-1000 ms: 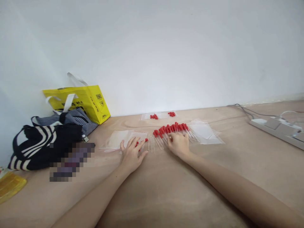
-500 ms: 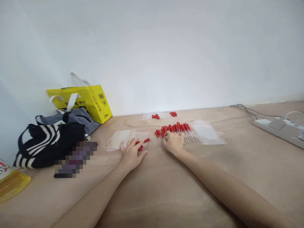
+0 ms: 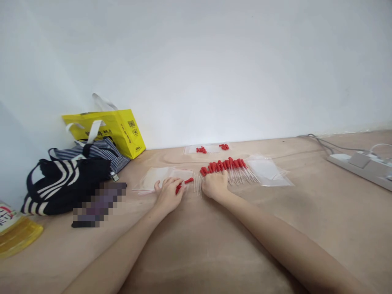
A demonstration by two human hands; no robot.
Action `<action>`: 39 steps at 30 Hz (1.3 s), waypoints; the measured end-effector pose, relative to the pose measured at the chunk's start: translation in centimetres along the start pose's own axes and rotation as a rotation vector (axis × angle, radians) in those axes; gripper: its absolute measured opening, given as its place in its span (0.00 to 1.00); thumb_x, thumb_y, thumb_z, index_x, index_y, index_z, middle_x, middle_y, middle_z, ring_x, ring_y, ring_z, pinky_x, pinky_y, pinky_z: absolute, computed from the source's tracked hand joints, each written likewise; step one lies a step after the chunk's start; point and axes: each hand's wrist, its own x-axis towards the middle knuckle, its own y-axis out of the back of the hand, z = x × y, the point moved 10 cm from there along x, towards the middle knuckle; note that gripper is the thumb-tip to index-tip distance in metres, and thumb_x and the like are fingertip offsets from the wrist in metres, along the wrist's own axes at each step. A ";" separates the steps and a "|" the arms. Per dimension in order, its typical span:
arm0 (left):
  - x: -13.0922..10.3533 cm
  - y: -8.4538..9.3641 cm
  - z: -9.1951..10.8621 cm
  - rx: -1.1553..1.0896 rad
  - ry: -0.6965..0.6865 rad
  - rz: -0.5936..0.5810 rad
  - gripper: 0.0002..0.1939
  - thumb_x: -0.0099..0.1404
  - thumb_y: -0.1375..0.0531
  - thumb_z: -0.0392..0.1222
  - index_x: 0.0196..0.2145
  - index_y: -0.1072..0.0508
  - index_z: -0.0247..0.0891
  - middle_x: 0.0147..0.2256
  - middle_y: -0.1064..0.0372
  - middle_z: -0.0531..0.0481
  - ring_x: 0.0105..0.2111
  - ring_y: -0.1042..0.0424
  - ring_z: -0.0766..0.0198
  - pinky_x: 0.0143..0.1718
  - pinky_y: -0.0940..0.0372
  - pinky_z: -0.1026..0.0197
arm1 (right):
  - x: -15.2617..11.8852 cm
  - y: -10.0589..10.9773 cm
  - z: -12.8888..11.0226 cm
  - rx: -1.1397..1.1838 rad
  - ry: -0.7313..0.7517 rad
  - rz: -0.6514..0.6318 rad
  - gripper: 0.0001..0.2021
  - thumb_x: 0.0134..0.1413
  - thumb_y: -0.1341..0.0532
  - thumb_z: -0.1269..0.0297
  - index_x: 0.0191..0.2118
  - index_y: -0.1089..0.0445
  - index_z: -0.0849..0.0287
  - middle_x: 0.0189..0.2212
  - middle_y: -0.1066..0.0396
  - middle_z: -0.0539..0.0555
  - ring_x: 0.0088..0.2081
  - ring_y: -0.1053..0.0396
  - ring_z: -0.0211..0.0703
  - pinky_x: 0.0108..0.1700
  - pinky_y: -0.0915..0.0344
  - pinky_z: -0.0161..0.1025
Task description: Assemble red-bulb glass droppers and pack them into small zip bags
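My left hand [image 3: 169, 193] has its fingers drawn together on a red rubber bulb [image 3: 178, 188] low over the table. Another red bulb [image 3: 189, 180] lies just past its fingertips. My right hand [image 3: 215, 185] is curled, palm down, beside a few thin clear glass tubes [image 3: 197, 184]; its fingertips are hidden, so what it holds cannot be made out. Behind and to the right of it, a row of droppers [image 3: 235, 169] with red bulbs and clear tubes lies side by side, bulbs pointing away from me.
Clear plastic bags lie left [image 3: 153, 179] and right [image 3: 269, 171] of the droppers. Farther back, loose red bulbs [image 3: 201, 150] rest on another bag. Yellow and black bags [image 3: 134, 139] stand left, near a bottle of yellow liquid [image 3: 21, 237]. A power strip [image 3: 364, 165] sits right.
My left fingers have closed in around a red bulb. My right hand has shifted left from the droppers toward the loose glass tubes, uncovering more of the row.
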 end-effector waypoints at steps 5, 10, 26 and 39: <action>3.7 -1.5 1.3 -0.039 -0.092 -0.186 0.12 0.58 0.47 0.41 0.40 0.30 0.39 0.42 0.31 0.47 0.44 0.35 0.58 0.44 0.44 0.57 | 0.3 -0.2 -0.6 0.014 0.012 -0.046 0.10 0.48 0.48 0.70 0.27 0.29 0.62 0.28 0.28 0.62 0.32 0.33 0.47 0.42 0.55 0.47; 5.7 -3.3 2.3 -0.045 -0.150 -0.261 0.12 0.50 0.40 0.37 0.36 0.28 0.39 0.33 0.27 0.48 0.35 0.30 0.57 0.35 0.39 0.61 | -0.7 0.8 0.8 0.056 0.015 -0.015 0.11 0.51 0.50 0.67 0.33 0.32 0.67 0.32 0.30 0.65 0.36 0.34 0.51 0.41 0.53 0.47; -1.6 -1.2 4.5 -0.742 -0.103 -0.037 0.06 0.58 0.47 0.42 0.32 0.36 0.36 0.29 0.34 0.51 0.31 0.33 0.65 0.35 0.38 0.62 | -8.2 2.4 5.9 0.422 0.450 0.166 0.18 0.50 0.55 0.80 0.44 0.38 0.59 0.36 0.34 0.57 0.37 0.38 0.42 0.41 0.46 0.42; -2.7 -2.9 4.5 -1.000 0.113 -0.153 0.08 0.56 0.45 0.44 0.30 0.38 0.37 0.28 0.32 0.53 0.28 0.33 0.67 0.31 0.40 0.65 | -8.4 2.2 3.9 0.517 0.401 0.159 0.08 0.55 0.54 0.70 0.35 0.38 0.58 0.28 0.33 0.51 0.31 0.39 0.40 0.40 0.46 0.42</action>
